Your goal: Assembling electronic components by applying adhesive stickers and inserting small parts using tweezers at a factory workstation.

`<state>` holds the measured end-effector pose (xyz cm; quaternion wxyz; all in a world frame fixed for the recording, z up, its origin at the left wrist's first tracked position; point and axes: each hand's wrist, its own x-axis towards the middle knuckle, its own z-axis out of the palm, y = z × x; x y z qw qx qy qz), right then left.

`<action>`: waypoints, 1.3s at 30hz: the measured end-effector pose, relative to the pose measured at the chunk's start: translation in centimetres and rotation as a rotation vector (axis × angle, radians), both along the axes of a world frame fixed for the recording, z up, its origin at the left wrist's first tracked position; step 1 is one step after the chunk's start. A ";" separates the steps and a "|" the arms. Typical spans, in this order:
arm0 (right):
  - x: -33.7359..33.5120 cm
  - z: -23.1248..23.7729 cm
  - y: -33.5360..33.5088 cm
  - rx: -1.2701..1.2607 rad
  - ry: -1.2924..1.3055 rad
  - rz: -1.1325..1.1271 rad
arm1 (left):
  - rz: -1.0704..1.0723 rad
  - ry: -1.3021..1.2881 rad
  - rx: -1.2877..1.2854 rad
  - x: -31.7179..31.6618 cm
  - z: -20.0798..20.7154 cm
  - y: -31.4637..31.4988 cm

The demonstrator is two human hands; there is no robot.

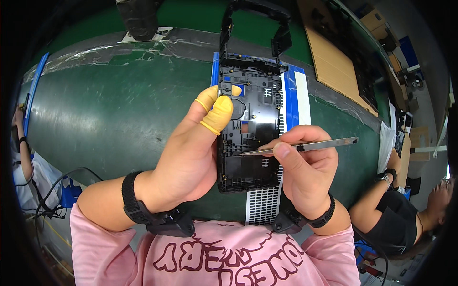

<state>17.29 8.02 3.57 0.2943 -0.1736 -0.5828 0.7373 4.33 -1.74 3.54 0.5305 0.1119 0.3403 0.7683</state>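
My left hand grips a black plastic housing by its left side. Yellow finger cots cover the thumb and one finger of that hand. The housing has ribs, cutouts and brass-coloured inserts, with an open frame at its far end. Metal tweezers are pinched in my right hand, their tips over the lower part of the housing. Whether the tips hold anything is too small to tell. A white sheet with rows of black rectangles lies partly hidden under the housing.
The green table has a taped grey band along its far side. A black wrapped object stands there, with flat cardboard at far right. Blue-and-white material lies behind the housing. Other people sit at left and right.
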 end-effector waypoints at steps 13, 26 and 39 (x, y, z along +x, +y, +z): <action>0.0 0.0 0.3 0.005 0.020 0.001 | -0.040 0.163 0.019 -0.1 -0.7 -0.2; -1.2 -1.9 4.5 0.010 -0.179 -0.176 | 0.198 0.340 0.068 -4.2 0.5 -0.7; -1.2 -3.1 4.8 0.023 -0.263 -0.203 | 0.204 0.057 0.045 -5.5 0.1 -0.8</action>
